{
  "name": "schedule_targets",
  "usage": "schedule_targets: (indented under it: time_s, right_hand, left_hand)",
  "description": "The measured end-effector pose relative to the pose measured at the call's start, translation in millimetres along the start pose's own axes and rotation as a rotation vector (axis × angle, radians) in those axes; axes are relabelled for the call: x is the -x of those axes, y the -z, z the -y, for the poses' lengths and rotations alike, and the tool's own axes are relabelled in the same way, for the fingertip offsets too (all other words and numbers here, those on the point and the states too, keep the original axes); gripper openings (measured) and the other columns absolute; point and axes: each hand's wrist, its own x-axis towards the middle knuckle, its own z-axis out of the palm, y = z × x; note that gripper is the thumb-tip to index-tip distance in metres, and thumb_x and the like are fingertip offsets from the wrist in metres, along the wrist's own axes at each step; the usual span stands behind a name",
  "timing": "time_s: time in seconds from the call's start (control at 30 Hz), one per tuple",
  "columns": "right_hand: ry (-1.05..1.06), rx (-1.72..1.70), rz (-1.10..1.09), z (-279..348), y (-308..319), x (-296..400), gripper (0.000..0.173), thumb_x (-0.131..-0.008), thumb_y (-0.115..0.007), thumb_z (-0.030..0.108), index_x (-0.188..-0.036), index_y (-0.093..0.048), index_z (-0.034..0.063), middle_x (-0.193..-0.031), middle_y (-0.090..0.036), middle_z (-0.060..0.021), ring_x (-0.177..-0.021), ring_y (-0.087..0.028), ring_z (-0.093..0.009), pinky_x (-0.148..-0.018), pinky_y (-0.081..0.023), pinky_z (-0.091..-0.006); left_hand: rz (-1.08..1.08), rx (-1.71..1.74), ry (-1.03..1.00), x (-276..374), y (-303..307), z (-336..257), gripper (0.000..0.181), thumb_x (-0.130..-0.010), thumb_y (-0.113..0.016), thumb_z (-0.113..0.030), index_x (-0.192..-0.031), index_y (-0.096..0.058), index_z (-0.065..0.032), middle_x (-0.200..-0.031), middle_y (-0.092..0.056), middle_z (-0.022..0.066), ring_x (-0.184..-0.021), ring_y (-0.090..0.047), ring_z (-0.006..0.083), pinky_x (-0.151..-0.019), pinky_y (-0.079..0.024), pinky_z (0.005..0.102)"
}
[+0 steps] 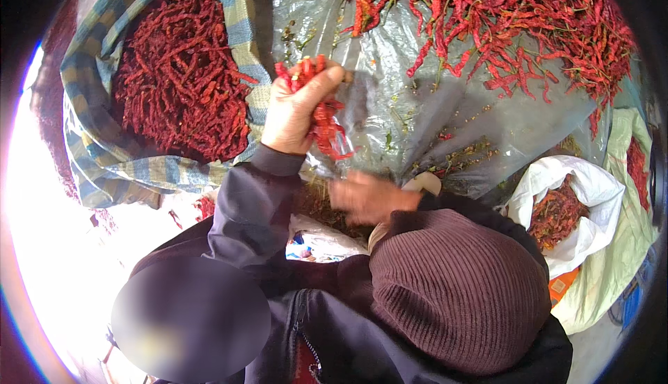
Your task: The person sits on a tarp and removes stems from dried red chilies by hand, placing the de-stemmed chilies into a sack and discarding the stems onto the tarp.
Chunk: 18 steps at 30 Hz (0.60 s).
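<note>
My left hand (pixel 289 118) grips a bunch of wrinkled dried red chillies (pixel 329 128). Their tops stick out above the thumb, and the tips hang below the fist. Lower and to the right is my right hand (pixel 365 196), blurred by motion; whether its fingers hold anything cannot be made out. Beneath it lie dry brown stem bits (pixel 318 201). Clear plastic sheeting (pixel 376 107) spreads beyond both hands, scattered with stalks and small debris. A large heap of red chillies with stalks (pixel 485 24) covers its far right part.
To the left, a blue-and-cream checked cloth sack (pixel 242 55) holds dark red chillies (pixel 182 81). At right, a white sack (pixel 600 186) contains brownish chilli pieces (pixel 558 212), beside a pale green sack (pixel 621 274). A brown ribbed knit cap (pixel 459 290) fills the lower right.
</note>
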Motion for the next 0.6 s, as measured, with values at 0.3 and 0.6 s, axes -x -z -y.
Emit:
schedule_targets:
  time_s: [0.3,0.6]
  right_hand:
    - [-0.850,0.473,-0.503,-76.2,156.1,5.5,0.026,-0.086,-0.064,0.030,-0.080,-0.055,0.0054,-0.070,-0.058,-0.0123,-0.065,-0.061,-0.033,-0.054,-0.046,-0.0439]
    - [-0.791,-0.495,-0.890,-2.2,199.7,-9.5,0.023,-0.087,-0.071,0.022,-0.090,-0.061,0.0018,-0.075,-0.065,-0.0080,-0.066,-0.064,-0.015,-0.060,-0.050,-0.0275]
  left_hand:
    - [0.002,-0.062,0.095,-2.5,-9.8,-5.0,0.013,-0.089,-0.066,-0.015,-0.090,-0.065,-0.0023,-0.064,-0.048,-0.0050,-0.052,-0.040,0.0040,-0.047,-0.034,0.0215]
    - [0.320,0.094,0.142,-5.1,-25.4,0.5,0.038,-0.101,-0.048,-0.030,-0.122,-0.055,0.0008,-0.071,-0.042,-0.0059,-0.060,-0.038,0.0019,-0.052,-0.036,0.0200]
